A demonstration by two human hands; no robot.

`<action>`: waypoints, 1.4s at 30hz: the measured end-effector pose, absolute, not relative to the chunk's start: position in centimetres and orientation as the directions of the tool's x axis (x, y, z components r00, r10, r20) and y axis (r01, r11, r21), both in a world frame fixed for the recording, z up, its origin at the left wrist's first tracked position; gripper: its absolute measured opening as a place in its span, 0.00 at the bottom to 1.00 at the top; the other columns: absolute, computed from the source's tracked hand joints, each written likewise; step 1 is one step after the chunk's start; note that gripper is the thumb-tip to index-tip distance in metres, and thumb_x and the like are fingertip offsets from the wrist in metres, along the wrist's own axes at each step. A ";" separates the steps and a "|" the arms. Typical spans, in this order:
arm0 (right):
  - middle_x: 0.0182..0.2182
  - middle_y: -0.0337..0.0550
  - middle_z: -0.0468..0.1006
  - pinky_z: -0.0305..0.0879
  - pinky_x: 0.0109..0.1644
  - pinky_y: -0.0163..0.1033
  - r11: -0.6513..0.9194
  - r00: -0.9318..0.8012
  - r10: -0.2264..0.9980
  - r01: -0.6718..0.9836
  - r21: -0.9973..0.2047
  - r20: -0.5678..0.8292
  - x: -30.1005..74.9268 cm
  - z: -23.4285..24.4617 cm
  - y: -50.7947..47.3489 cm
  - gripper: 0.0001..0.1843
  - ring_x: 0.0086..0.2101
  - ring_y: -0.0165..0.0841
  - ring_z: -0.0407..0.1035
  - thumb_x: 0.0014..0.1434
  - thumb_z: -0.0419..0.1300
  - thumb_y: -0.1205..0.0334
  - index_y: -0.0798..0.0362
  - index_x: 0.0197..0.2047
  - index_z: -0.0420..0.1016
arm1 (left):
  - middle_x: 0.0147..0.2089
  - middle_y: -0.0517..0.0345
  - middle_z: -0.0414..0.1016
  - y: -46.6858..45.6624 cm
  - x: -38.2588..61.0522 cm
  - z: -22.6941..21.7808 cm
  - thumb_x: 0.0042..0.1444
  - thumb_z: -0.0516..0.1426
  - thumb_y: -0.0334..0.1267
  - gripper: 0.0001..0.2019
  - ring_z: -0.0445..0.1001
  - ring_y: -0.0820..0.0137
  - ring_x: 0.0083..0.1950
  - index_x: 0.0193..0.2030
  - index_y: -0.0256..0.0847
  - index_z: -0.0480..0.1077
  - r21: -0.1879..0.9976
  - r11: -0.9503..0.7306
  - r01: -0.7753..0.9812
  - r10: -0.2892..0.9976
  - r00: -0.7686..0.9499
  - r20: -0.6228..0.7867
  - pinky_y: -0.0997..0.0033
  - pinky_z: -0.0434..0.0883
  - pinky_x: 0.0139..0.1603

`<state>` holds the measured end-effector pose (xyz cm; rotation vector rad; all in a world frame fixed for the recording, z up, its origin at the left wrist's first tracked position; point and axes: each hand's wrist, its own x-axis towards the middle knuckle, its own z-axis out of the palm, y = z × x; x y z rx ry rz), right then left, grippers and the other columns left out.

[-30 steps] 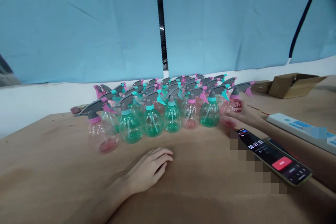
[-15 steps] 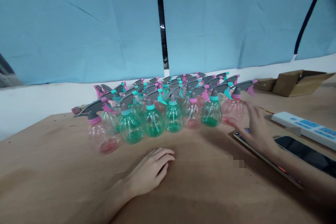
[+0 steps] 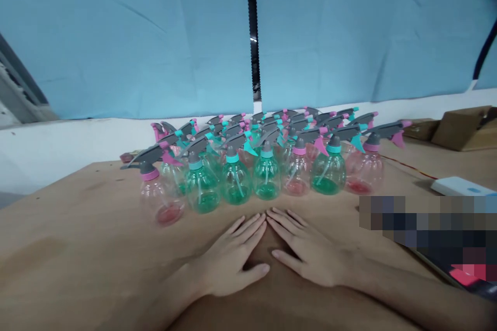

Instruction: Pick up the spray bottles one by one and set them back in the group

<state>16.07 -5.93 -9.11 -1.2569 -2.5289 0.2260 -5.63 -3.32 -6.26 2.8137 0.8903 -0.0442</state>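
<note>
My left hand (image 3: 233,256) lies flat on the brown table (image 3: 77,238), fingers stretched out, holding nothing. Beside it my right hand (image 3: 306,248) also lies flat and open, its fingertips almost meeting those of the left. Just beyond both hands stands a cluster of small spray bottles (image 3: 267,165), green and pink, with grey trigger heads. The nearest row is a short reach from my fingertips. One pink bottle (image 3: 155,194) stands apart at the front left.
A blurred-out patch (image 3: 427,227) covers flat devices on the table at the right. A white power strip (image 3: 462,187) lies behind it, and open cardboard boxes (image 3: 462,132) sit at the far right. A blue sheet (image 3: 135,36) hangs behind the table.
My right hand has come from the bottles and phone at the right to lie flat next to my left hand. The left hand's fingers have spread out. The view has shifted slightly left.
</note>
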 end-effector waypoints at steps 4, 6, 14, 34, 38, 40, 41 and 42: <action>0.64 0.49 0.47 0.42 0.64 0.49 0.616 -0.591 0.787 0.737 -0.278 0.178 16.4 -9.4 -6.0 0.34 0.62 0.39 0.41 0.63 0.43 0.47 0.59 0.66 0.44 | 0.69 0.48 0.37 -3.4 -5.7 -6.4 0.59 0.45 0.50 0.34 0.39 0.62 0.68 0.67 0.35 0.39 0.178 -0.795 0.579 0.573 0.814 -0.088 0.54 0.45 0.66; 0.64 0.47 0.46 0.42 0.65 0.49 0.619 -0.593 0.785 0.734 -0.279 0.180 16.6 -9.5 -6.1 0.34 0.62 0.39 0.41 0.63 0.43 0.47 0.57 0.66 0.43 | 0.69 0.49 0.37 -3.4 -5.7 -6.4 0.60 0.44 0.50 0.33 0.40 0.63 0.68 0.67 0.35 0.40 0.179 -0.790 0.587 0.581 0.809 -0.090 0.55 0.45 0.66; 0.64 0.44 0.47 0.41 0.64 0.51 0.611 -0.588 0.790 0.726 -0.316 0.175 16.5 -9.3 -6.0 0.32 0.63 0.39 0.39 0.63 0.45 0.49 0.54 0.66 0.45 | 0.68 0.51 0.43 -3.5 -5.7 -6.7 0.60 0.46 0.48 0.30 0.44 0.63 0.68 0.66 0.38 0.44 0.200 -0.768 0.608 0.616 0.787 -0.024 0.55 0.48 0.65; 0.63 0.46 0.49 0.43 0.64 0.52 0.613 -0.586 0.789 0.730 -0.303 0.184 16.5 -9.1 -6.2 0.29 0.62 0.39 0.41 0.64 0.45 0.54 0.56 0.65 0.49 | 0.67 0.48 0.48 -3.6 -5.5 -6.6 0.61 0.46 0.43 0.28 0.48 0.63 0.67 0.65 0.32 0.48 0.144 -0.803 0.579 0.588 0.808 0.029 0.55 0.51 0.65; 0.63 0.46 0.53 0.44 0.64 0.52 0.615 -0.585 0.787 0.721 -0.318 0.195 16.4 -9.1 -6.3 0.28 0.62 0.39 0.44 0.64 0.45 0.53 0.55 0.64 0.52 | 0.63 0.47 0.59 -3.5 -5.4 -6.8 0.60 0.47 0.38 0.22 0.58 0.62 0.62 0.60 0.33 0.57 0.129 -0.817 0.563 0.576 0.807 0.126 0.57 0.59 0.61; 0.62 0.46 0.56 0.46 0.63 0.51 0.619 -0.577 0.785 0.713 -0.329 0.227 16.4 -9.2 -6.3 0.26 0.61 0.39 0.47 0.63 0.46 0.54 0.53 0.63 0.55 | 0.53 0.49 0.70 -3.5 -5.3 -7.0 0.59 0.47 0.33 0.17 0.68 0.64 0.53 0.54 0.36 0.65 0.114 -0.827 0.551 0.562 0.800 0.211 0.60 0.66 0.54; 0.61 0.46 0.58 0.47 0.62 0.51 0.621 -0.570 0.784 0.710 -0.332 0.245 16.5 -9.3 -6.3 0.25 0.60 0.39 0.48 0.63 0.46 0.54 0.53 0.62 0.58 | 0.47 0.51 0.74 -3.6 -5.3 -7.0 0.58 0.47 0.31 0.15 0.71 0.65 0.48 0.50 0.38 0.67 0.097 -0.833 0.544 0.548 0.791 0.272 0.61 0.69 0.49; 0.60 0.46 0.60 0.49 0.62 0.51 0.623 -0.565 0.782 0.707 -0.335 0.263 16.5 -9.3 -6.3 0.24 0.59 0.39 0.50 0.63 0.47 0.55 0.52 0.60 0.60 | 0.41 0.53 0.75 -3.6 -5.3 -6.8 0.58 0.47 0.30 0.14 0.72 0.66 0.42 0.47 0.38 0.68 0.069 -0.842 0.535 0.523 0.778 0.348 0.62 0.70 0.45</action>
